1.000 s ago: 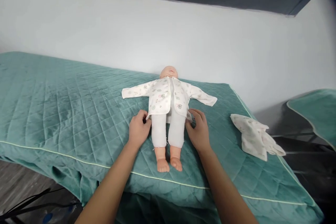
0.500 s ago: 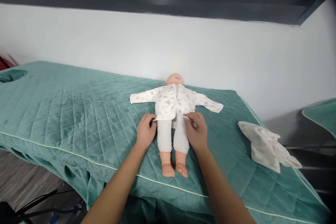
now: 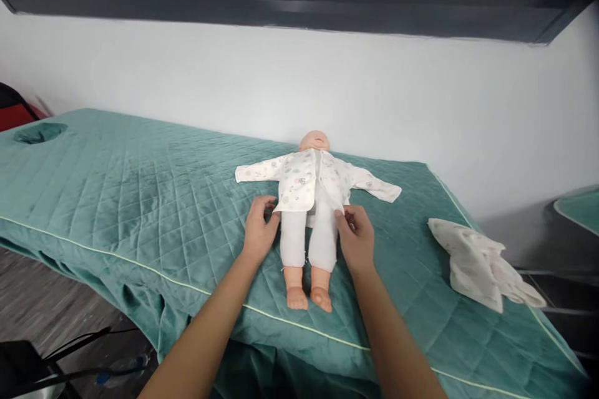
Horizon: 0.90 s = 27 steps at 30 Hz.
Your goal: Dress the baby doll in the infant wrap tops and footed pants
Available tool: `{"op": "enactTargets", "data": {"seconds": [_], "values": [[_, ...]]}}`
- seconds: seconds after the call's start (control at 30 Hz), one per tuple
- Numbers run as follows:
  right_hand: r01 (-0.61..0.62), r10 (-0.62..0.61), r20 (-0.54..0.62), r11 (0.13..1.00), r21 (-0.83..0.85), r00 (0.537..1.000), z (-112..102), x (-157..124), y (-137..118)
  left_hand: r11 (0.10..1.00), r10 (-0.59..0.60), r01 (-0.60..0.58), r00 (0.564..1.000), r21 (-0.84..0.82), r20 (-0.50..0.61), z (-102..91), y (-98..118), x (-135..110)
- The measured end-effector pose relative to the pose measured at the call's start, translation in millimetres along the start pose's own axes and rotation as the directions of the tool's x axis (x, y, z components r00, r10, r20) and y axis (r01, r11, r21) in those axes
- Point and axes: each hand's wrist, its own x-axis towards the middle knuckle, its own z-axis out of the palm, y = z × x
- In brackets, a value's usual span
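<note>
A baby doll (image 3: 314, 141) lies on its back with its feet toward me. It wears a white printed baby shirt (image 3: 297, 182), parted down the front, over white legs (image 3: 294, 240). The sleeves stretch out to both sides. My left hand (image 3: 260, 229) pinches the shirt's lower corner on the left, thumb and fingers closed near the hem. On the other side my right hand (image 3: 358, 238) has its thumb and forefinger at the right hem, beside the doll's hip. The fingertips partly hide the cloth there.
The doll rests on a bed with a green quilted cover (image 3: 163, 199) that has a face hole (image 3: 41, 132) at the far left. A crumpled white cloth (image 3: 475, 262) lies to the right. Behind are a white wall (image 3: 210, 75) and a dark window frame (image 3: 374, 9).
My right hand has moved slightly outward, and the right front flap now lies flatter and wider over the leg. My left hand stays at the left hem. The view has shifted a little.
</note>
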Motion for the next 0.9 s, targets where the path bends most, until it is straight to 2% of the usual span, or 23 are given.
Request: {"op": "enactTargets", "data": {"seconds": [0.1,0.17,0.3,0.47,0.57,0.63,0.7,0.8,0.9], "values": [[-0.185,0.191,-0.022,0.971,0.150,0.981,2.5,2.0,3.9,0.996,0.085,-0.085,0.995,-0.001,0.043,4.4,3.3,5.8],[-0.239,0.252,-0.041,0.950,0.203,0.967,3.5,3.5,4.6,0.989,0.141,-0.141,0.990,0.048,0.014,11.0,5.3,12.1],[-0.242,0.259,-0.055,0.946,0.215,0.964,4.7,4.8,5.2,0.956,0.238,-0.219,0.968,0.194,-0.080,25.6,7.6,23.6],[-0.259,0.267,-0.005,0.939,0.226,0.964,5.0,3.3,7.9,0.971,0.223,-0.218,0.974,0.102,-0.046,29.6,6.6,25.3],[-0.218,0.220,0.014,0.952,0.216,0.975,4.0,1.2,7.7,0.973,0.227,-0.224,0.973,0.053,-0.045,26.1,8.9,22.7],[-0.174,0.172,0.030,0.965,0.197,0.985,3.1,0.4,7.2,0.986,0.166,-0.166,0.984,0.007,-0.067,23.9,10.6,21.8],[-0.169,0.171,0.010,0.962,0.213,0.985,2.3,0.9,7.0,0.995,0.010,-0.020,0.994,-0.094,-0.108,22.3,10.2,22.4],[-0.245,0.286,-0.065,0.900,0.361,0.956,1.0,4.3,7.8,0.922,-0.238,0.169,0.957,-0.349,-0.165,21.6,5.4,25.2],[-0.306,0.417,-0.086,0.777,0.550,0.905,-1.1,8.0,8.1,0.831,-0.320,0.185,0.930,-0.524,-0.179,22.2,0.5,27.5]]}}
